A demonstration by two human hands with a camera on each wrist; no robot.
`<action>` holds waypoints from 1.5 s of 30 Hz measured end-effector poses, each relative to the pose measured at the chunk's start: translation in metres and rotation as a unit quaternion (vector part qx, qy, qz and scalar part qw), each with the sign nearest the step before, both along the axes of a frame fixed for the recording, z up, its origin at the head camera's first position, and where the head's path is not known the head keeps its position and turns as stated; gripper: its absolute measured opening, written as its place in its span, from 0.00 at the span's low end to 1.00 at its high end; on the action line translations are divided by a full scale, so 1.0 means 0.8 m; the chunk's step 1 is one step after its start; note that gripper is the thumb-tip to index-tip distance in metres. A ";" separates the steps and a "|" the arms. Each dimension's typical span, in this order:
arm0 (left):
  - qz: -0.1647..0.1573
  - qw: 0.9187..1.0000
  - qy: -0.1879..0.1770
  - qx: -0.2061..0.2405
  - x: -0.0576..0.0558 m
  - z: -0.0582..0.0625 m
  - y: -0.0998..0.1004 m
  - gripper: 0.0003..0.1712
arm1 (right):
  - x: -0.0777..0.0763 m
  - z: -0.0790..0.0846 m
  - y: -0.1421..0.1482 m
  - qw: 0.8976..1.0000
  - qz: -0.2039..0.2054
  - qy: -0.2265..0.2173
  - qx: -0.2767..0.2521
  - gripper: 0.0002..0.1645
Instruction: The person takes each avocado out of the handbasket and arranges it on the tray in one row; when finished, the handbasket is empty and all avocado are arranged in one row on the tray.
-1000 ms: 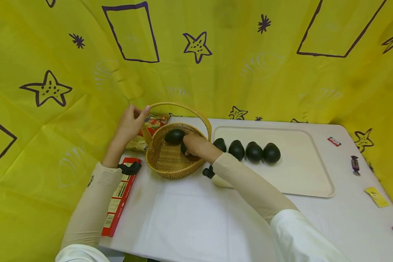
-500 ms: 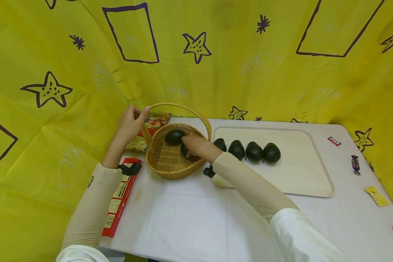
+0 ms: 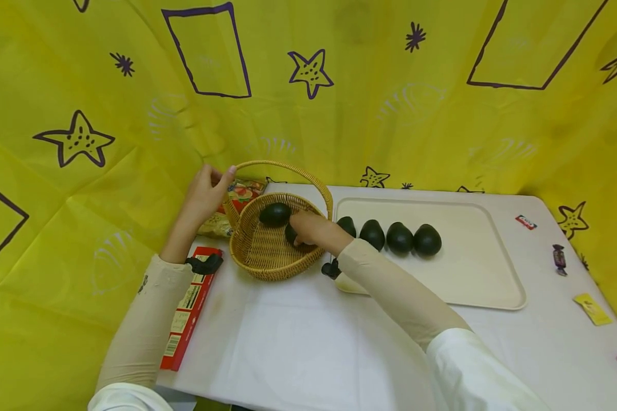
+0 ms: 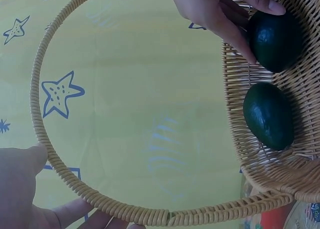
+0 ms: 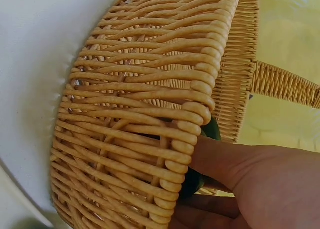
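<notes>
A woven wicker basket [image 3: 259,254] with a tall hoop handle [image 3: 283,164] stands on the table. My left hand [image 3: 204,191] holds the handle on its left side, thumb on one side and fingers on the other. Inside the basket, my right hand [image 3: 313,229] grips a dark green avocado [image 4: 276,41], with thumb and fingers around it in the left wrist view. A second avocado [image 3: 275,214] lies just beside it on the basket floor. In the right wrist view the basket wall [image 5: 135,104] hides most of the gripped avocado and the fingertips.
Right of the basket, a cream tray [image 3: 473,274] carries a row of several avocados [image 3: 399,238]. Food packets [image 3: 241,194] lie behind the basket, and a long red box [image 3: 187,314] is at the left. Small wrapped candies [image 3: 559,260] are scattered along the right edge.
Almost nothing differs. The right hand stays on the avocado in the basket with only a tiny shift, and the left hand keeps its hold on the handle.
</notes>
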State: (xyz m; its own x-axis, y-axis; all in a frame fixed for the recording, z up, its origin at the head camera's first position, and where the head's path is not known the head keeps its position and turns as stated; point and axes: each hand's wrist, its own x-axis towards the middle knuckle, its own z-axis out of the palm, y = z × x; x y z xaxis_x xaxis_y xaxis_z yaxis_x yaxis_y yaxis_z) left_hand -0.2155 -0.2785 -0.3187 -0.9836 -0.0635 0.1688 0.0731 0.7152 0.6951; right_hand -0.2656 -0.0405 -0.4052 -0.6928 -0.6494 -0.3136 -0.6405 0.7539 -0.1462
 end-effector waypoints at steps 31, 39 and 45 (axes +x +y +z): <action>-0.016 1.000 0.002 0.004 -0.001 -0.001 0.003 0.38 | 0.080 0.057 0.140 0.952 0.034 -0.080 -0.293 0.46; -0.014 1.000 0.001 0.004 0.000 0.001 0.002 0.38 | 0.099 0.051 0.219 0.939 -0.015 -0.058 -0.338 0.46; -0.014 1.000 0.003 -0.001 0.001 0.002 0.003 0.39 | 0.103 0.039 0.283 0.934 -0.080 -0.012 -0.348 0.47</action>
